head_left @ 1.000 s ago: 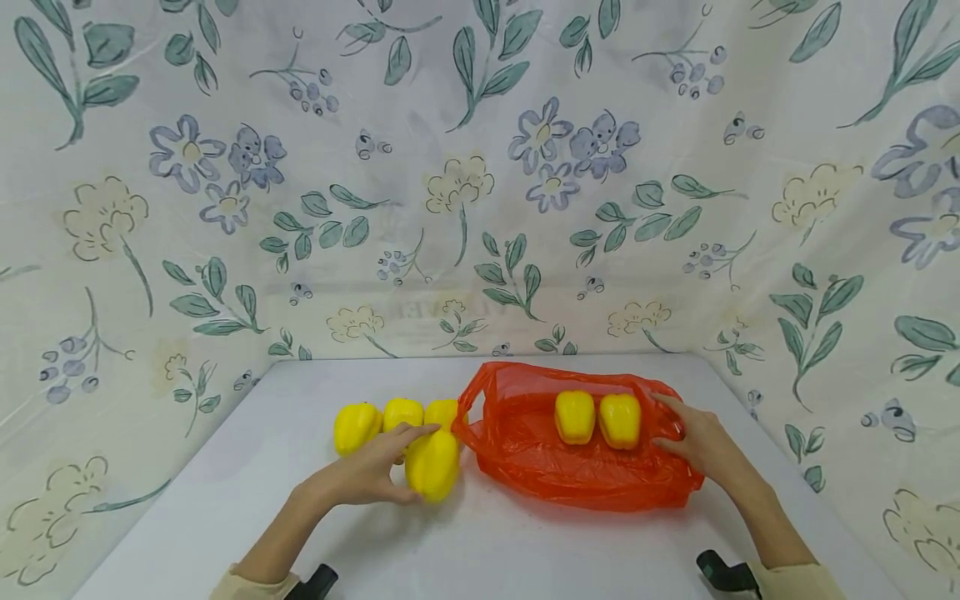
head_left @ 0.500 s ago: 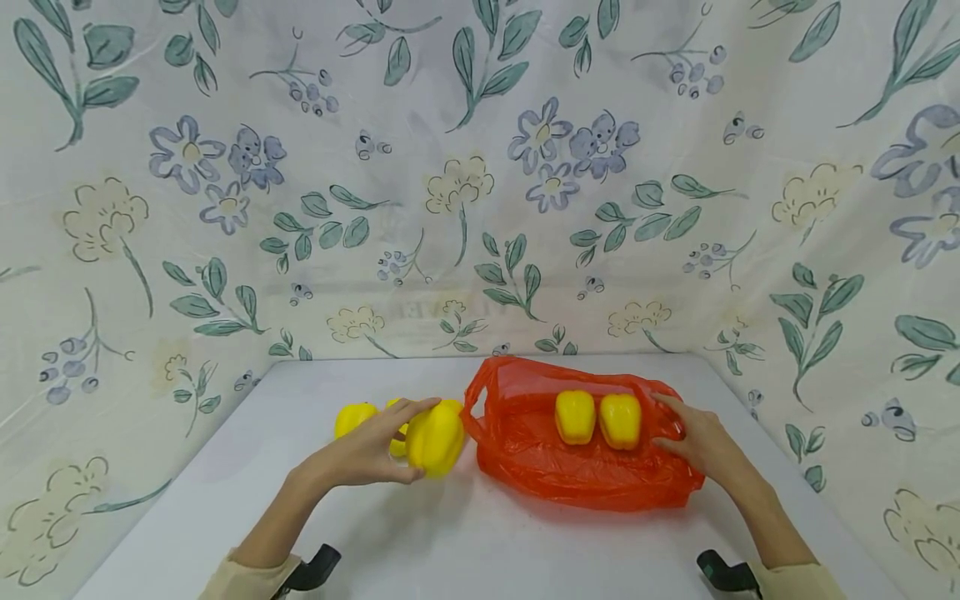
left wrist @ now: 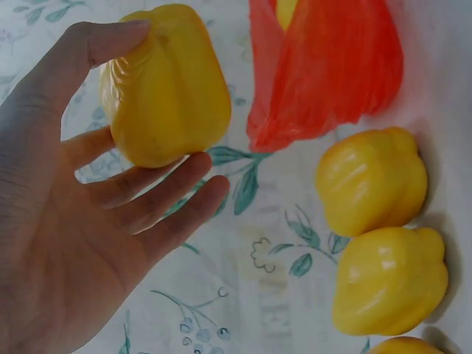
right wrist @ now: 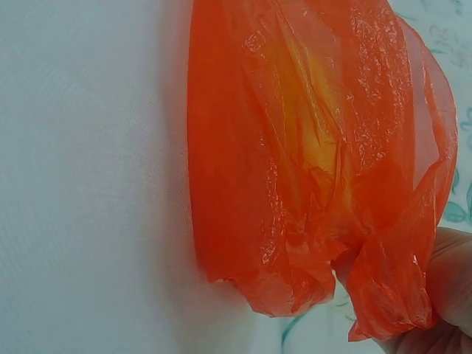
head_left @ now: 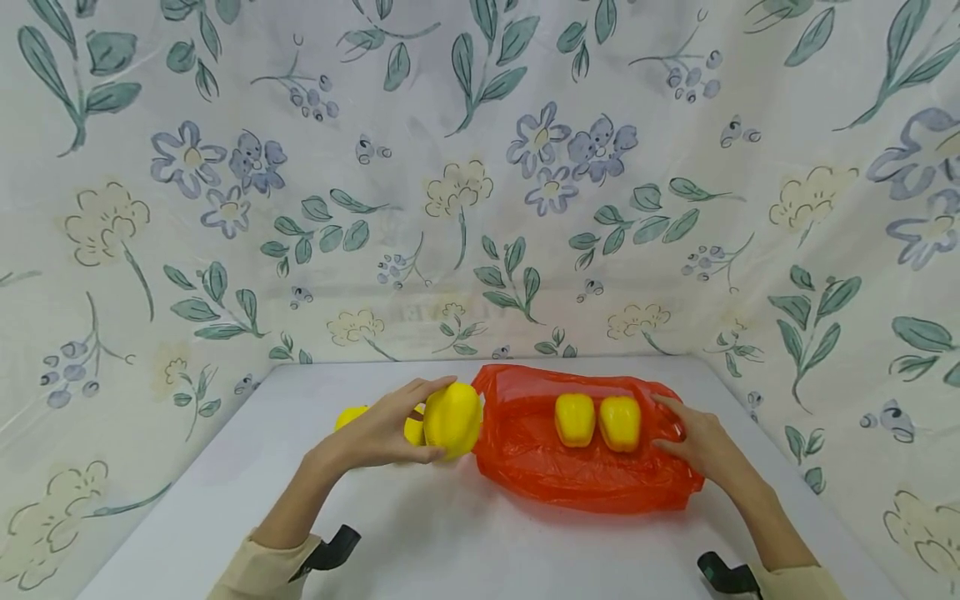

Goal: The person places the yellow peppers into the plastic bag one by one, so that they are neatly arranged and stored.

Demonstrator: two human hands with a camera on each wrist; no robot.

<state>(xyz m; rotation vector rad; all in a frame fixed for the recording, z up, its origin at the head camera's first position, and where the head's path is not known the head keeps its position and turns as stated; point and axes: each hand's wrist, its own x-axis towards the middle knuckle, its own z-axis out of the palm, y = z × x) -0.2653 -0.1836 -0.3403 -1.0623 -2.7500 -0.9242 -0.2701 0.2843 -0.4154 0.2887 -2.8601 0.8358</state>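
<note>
Shifted right since the earlier frame, a yellow bell pepper (head_left: 453, 421) pinched by the left hand (head_left: 386, 429) hangs near a red plastic bag (head_left: 585, 487), whose right end the right hand (head_left: 703, 443) grips, before floral cloth (head_left: 420, 250) bearing faint, unreadable lettering (left wrist: 277, 316).

1. White table (head_left: 525, 558): flat top, narrowing toward its straight far edge in the head view.
2. Off-white cloth (head_left: 420, 292): hangs behind the table and along both sides; soft creases.
3. Blue-violet flowers (head_left: 537, 137): printed in clusters, yellowish centres.
4. Green leaf sprigs (head_left: 489, 276): scattered all over the cloth, dark outlines.
5. Cream-yellow blossoms (head_left: 459, 183): frilled, single-stemmed.
6. Bluish berry sprigs (head_left: 73, 369): small, thin-stemmed.
7. Grey lettering (left wrist: 278, 317): low on the cloth, too faint to read whole.
</note>
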